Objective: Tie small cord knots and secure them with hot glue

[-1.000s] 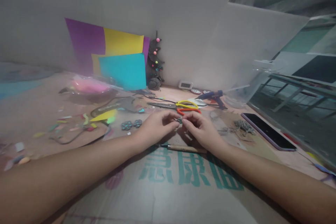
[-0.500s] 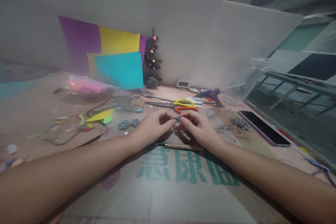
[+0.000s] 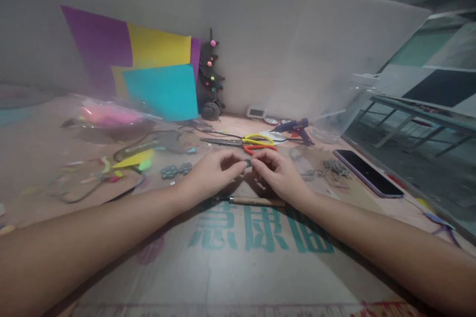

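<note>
"What do we have at the left side of the table [image 3: 238, 122]?"

"We see a pink item in clear wrap [image 3: 109, 115] toward the far left corner, and nearer us a yellow scrap [image 3: 134, 159] among small coloured bits. Behind, along the far edge, a blue sheet [image 3: 161, 93] stands upright in front of purple and yellow ones."

"And moving right?"

"Two teal flower shapes [image 3: 176, 170] lie side by side, just left of our left hand [image 3: 215, 171]. Beside them, at the far edge, stands a dark tree ornament [image 3: 211, 77] with coloured balls."

"How are our hands placed?"

"Around the middle of the surface, raised a little. Our left thumb and forefinger pinch a small teal piece [image 3: 248, 162], and our right hand [image 3: 277, 171] pinches its other side; its exact shape is too small to tell. Scissors [image 3: 223, 142] lie just beyond, and a wooden-handled tool [image 3: 256, 201] lies below our fingers."

"What sits farther right?"

"A glue gun [image 3: 295, 128] near the far right corner, then a bundle of grey cord [image 3: 337, 168], and a phone [image 3: 368, 173] lying screen up along the right edge."
</note>
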`<state>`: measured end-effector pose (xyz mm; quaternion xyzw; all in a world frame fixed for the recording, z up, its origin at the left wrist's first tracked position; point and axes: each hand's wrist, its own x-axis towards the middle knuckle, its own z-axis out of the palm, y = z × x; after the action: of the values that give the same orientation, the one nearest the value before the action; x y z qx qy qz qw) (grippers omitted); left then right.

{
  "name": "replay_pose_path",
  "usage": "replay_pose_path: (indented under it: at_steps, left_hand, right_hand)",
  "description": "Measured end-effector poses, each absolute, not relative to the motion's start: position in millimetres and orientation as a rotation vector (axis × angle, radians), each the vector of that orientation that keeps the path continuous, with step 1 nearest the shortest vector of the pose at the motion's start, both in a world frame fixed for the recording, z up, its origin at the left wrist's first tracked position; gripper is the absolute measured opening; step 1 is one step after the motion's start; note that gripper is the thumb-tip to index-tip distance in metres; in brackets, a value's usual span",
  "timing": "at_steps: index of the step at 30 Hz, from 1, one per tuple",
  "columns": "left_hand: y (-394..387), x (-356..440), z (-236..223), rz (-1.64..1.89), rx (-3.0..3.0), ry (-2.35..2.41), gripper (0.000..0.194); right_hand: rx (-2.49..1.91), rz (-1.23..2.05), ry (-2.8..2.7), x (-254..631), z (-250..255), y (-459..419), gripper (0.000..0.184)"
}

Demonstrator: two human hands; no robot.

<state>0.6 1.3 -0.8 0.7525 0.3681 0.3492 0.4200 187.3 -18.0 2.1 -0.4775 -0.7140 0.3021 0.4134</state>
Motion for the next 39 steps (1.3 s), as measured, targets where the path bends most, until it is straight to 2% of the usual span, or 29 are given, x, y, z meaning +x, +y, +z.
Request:
replay_pose_path:
  at_steps: [8, 10, 14, 18, 28, 36, 39]
  left_hand:
    - [2.6, 1.0, -0.2, 0.931, 1.925, 1.063, 0.021]
    - [3.2, 0.4, -0.7, 0.950, 1.907, 1.071, 0.021]
    - [3.7, -0.4, -2.7, 0.960, 1.865, 1.050, 0.021]
    - [2.3, -0.4, -0.3, 0.977, 1.902, 1.064, 0.019]
    - [0.8, -0.2, 3.7, 1.017, 1.941, 0.975, 0.018]
    - [-1.0, -0.7, 6.2, 1.059, 1.916, 0.995, 0.016]
    - [-2.0, -1.0, 6.0, 1.052, 1.916, 0.994, 0.017]
  right_hand:
    - [-1.147, 0.851, -1.757, 189.8, 0.0, -14.1, 0.026]
    - [-1.153, 0.759, -1.780, 190.5, -0.3, -13.7, 0.027]
    - [-1.193, 0.540, -1.826, 191.0, 2.2, -16.0, 0.010]
    - [-1.178, 0.430, -1.908, 190.9, 3.4, -18.7, 0.010]
    - [-1.144, 0.436, -2.085, 193.1, 1.1, -20.3, 0.021]
    - [-1.039, 0.545, -1.689, 194.2, 3.5, -17.1, 0.025]
    - [-1.047, 0.561, -1.713, 193.1, 0.4, -15.6, 0.035]
